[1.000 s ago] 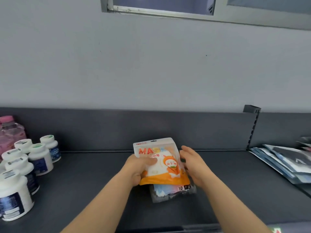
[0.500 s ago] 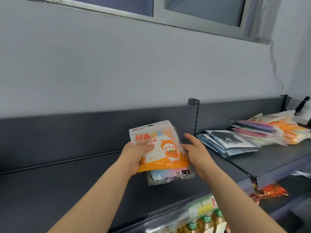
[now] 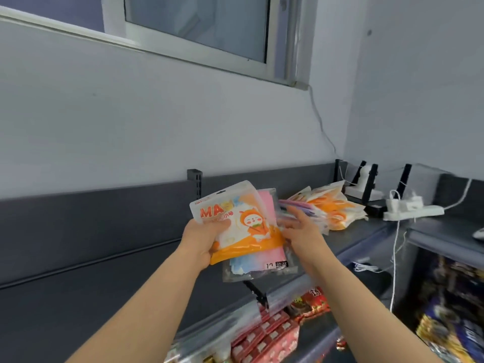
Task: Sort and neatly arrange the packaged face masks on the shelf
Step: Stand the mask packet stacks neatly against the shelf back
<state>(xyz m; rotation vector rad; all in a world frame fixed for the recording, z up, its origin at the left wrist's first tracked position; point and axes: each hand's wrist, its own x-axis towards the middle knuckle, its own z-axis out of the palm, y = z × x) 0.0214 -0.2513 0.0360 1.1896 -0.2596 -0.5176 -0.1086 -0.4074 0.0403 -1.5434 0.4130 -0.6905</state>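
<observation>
Head view: the left hand [image 3: 207, 237] holds two mask packs up over the shelf [image 3: 78, 297]. Its fingers curl round their nine o'clock edge, with the thumb across the front of the orange pack [image 3: 235, 224]. A pink-and-blue pack [image 3: 264, 260] sits behind it. The right hand [image 3: 301, 231] lays straight fingers against the three o'clock edge. A loose pile of packs [image 3: 332, 205] rests at two o'clock. The packs look light, floppy and slick, so squeezing both side edges should stop them sliding apart.
</observation>
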